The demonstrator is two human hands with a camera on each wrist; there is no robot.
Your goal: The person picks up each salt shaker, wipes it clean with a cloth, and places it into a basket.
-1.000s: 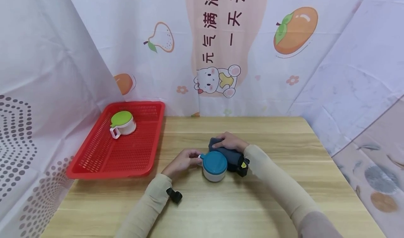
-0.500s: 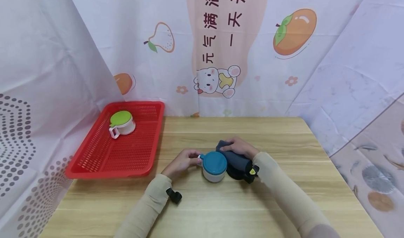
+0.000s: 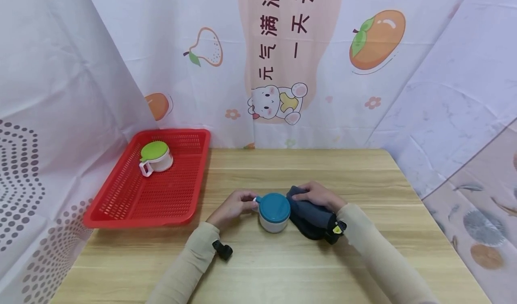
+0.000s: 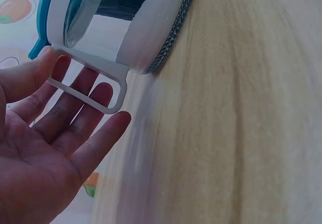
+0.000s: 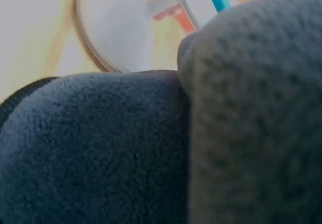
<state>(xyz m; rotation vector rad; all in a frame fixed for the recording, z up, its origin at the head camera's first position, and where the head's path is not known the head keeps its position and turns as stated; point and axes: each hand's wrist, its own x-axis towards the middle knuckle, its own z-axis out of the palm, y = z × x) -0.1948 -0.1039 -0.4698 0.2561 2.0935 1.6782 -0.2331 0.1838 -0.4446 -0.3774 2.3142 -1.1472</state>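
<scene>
A clear seasoning jar (image 3: pixel 275 209) with a teal lid and a white handle (image 4: pixel 123 87) stands upright on the wooden table. My left hand (image 3: pixel 235 204) holds it by that handle, the thumb near the lid's tab and the fingers behind the handle's bar. In my right hand (image 3: pixel 322 195) is a dark grey cloth (image 3: pixel 313 216), gripped at its upper part, right beside the jar's right side. Whether cloth and jar touch I cannot tell. Folds of the cloth fill most of the right wrist view and hide the right fingers there.
To the left sits a red plastic basket (image 3: pixel 137 223), overhanging the table's left edge. Inside it, near the back left, lies a similar jar with a green lid (image 3: pixel 155 150). A printed curtain (image 3: pixel 226 89) hangs behind the table (image 3: pixel 258 272).
My right hand has moved right and nearer to me, drawing the cloth from behind the jar to its right side. The left hand and the jar have stayed in place.
</scene>
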